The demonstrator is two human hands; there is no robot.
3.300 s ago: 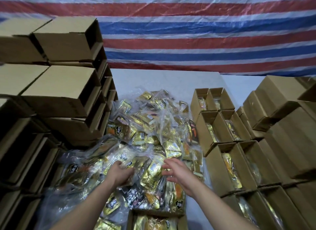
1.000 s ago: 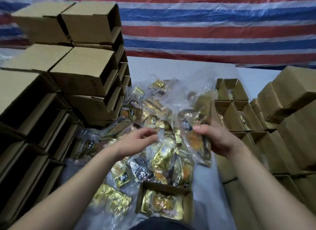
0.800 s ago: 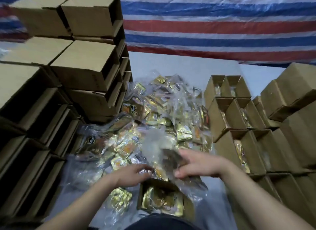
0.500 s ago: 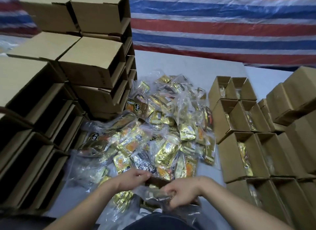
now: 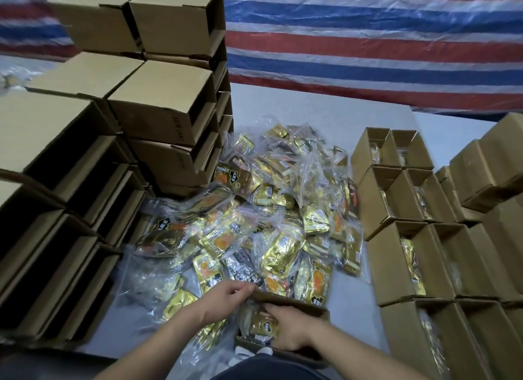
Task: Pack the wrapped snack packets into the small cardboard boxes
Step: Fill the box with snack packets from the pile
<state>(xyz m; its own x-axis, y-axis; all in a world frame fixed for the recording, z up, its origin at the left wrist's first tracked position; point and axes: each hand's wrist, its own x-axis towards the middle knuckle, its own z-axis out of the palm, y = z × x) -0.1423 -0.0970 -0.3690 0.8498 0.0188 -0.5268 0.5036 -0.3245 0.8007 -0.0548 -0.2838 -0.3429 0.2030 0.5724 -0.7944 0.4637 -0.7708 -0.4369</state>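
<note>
- At the far left we see a stack (image 5: 70,198) of empty boxes lying on their sides, dark mouths facing right; its left edge is cut off by the frame.
- One stacked box (image 5: 162,102) has dark print running down its side, too blurred for us to read.
- The packets (image 5: 263,210) lie heaped on the table (image 5: 325,108) in clear bags; most are gold, some carry a black label with white characters that we cannot make out.
- Our left hand (image 5: 223,300) has its fingers curled over the far left corner of the open box (image 5: 300,303) just in front of us.
- Our right hand (image 5: 288,331) is inside that box, fingers bent down onto a packet (image 5: 261,326); we cannot tell whether it grips or only presses.
- That box's near edge is hidden by the right arm and dark clothing.
- At the right stand open rows (image 5: 407,238) of boxes with packets inside, partly shadowed, and closed boxes (image 5: 498,164) cut off at the edge.
</note>
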